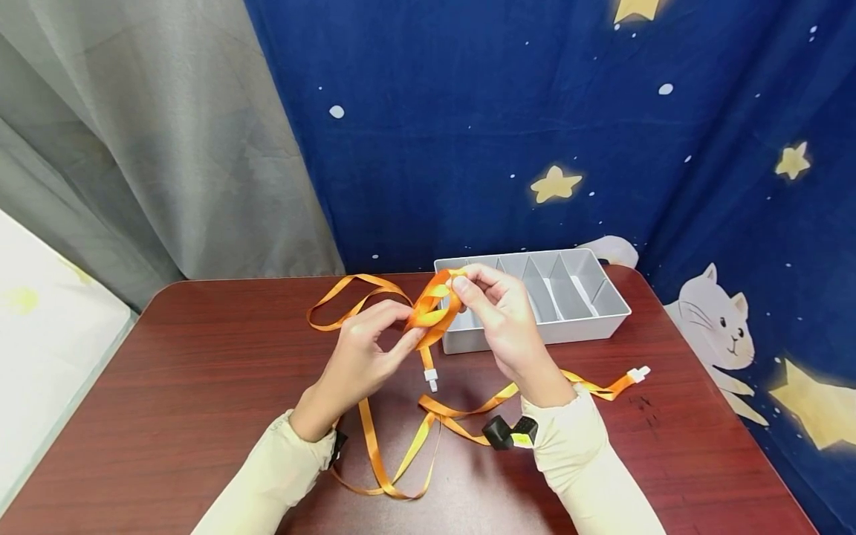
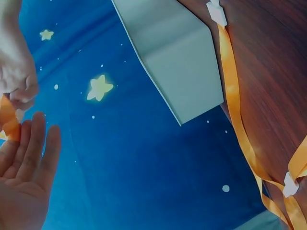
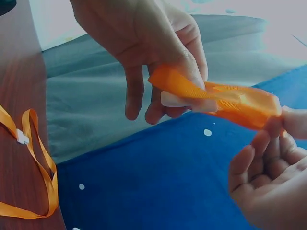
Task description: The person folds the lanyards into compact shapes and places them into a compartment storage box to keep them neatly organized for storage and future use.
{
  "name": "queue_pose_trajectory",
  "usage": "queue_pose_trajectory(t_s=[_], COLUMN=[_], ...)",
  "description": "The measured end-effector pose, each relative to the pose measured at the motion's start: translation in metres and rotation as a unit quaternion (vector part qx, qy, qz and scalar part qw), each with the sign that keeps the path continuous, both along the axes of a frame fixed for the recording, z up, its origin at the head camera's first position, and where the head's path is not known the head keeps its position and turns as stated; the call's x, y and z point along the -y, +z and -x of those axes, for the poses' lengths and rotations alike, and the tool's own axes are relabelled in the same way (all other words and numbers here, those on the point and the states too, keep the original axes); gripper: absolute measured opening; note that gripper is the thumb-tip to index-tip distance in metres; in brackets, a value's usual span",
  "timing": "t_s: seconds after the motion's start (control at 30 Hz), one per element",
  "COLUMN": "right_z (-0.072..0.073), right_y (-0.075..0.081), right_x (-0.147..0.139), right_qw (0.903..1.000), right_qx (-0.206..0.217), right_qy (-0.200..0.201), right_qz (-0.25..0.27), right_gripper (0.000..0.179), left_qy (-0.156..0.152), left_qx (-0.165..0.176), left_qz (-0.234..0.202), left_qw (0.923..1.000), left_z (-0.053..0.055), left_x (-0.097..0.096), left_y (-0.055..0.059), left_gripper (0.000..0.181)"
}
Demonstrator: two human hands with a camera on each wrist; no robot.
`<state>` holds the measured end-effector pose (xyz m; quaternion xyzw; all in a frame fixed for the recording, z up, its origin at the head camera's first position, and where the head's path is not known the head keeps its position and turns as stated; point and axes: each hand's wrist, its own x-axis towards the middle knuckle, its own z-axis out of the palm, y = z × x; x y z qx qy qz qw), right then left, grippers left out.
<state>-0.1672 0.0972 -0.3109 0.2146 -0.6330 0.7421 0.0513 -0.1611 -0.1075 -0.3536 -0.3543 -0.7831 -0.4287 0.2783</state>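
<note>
Between both hands, above the table, is a folded orange lanyard (image 3: 249, 103), gathered into flat loops. My left hand (image 1: 364, 349) pinches its left end between thumb and fingers. Its other end is pinched by my right hand (image 1: 508, 319), thumb on top. A white plastic clip (image 3: 175, 99) shows beside the left thumb in the right wrist view. Beneath and around the hands, more orange lanyards lie loose on the table. One has a white clip (image 1: 431, 377) just below the held bundle; another ends in a white clip (image 1: 638, 374) at the right.
A grey divided tray (image 1: 535, 332) stands at the back right of the dark red wooden table (image 1: 221, 386), partly behind my right hand. A lanyard loop (image 1: 328, 325) lies at the back left. Blue star-patterned and grey curtains hang behind the table.
</note>
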Motion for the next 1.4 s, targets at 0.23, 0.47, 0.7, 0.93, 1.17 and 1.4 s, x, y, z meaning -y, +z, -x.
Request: queue_pose_trajectory(t_s=[0.23, 0.47, 0.7, 0.93, 1.17, 1.4], right_z=[-0.001, -0.001, 0.000, 0.000, -0.002, -0.007], right_y=[0.001, -0.002, -0.006, -0.010, -0.011, -0.009], right_x=[-0.005, -0.010, -0.010, -0.010, -0.009, -0.009], right_qw=[0.9988, 0.9956, 0.9836, 0.9702, 0.9599, 0.9580], right_qx=[0.034, 0.061, 0.059, 0.041, 0.042, 0.034], right_qy=[-0.001, 0.071, 0.161, 0.214, 0.239, 0.242], right_qz=[-0.035, 0.000, 0.057, 0.106, 0.140, 0.150], right_gripper=[0.015, 0.010, 0.016, 0.017, 0.015, 0.014], left_qy=[0.008, 0.005, 0.002, -0.006, -0.015, -0.023], left_qx=[0.011, 0.021, 0.026, 0.046, 0.056, 0.071], left_qz=[0.009, 0.002, -0.012, -0.027, -0.034, -0.048], left_qw=[0.9999, 0.9998, 0.9996, 0.9986, 0.9978, 0.9960], left_z=[-0.001, -0.002, -0.001, -0.002, -0.003, -0.005], left_x=[0.004, 0.005, 0.007, 0.007, 0.007, 0.005], left_y=[0.001, 0.000, -0.001, 0.003, 0.007, 0.014], left_gripper=[0.013, 0.011, 0.011, 0.009, 0.010, 0.010])
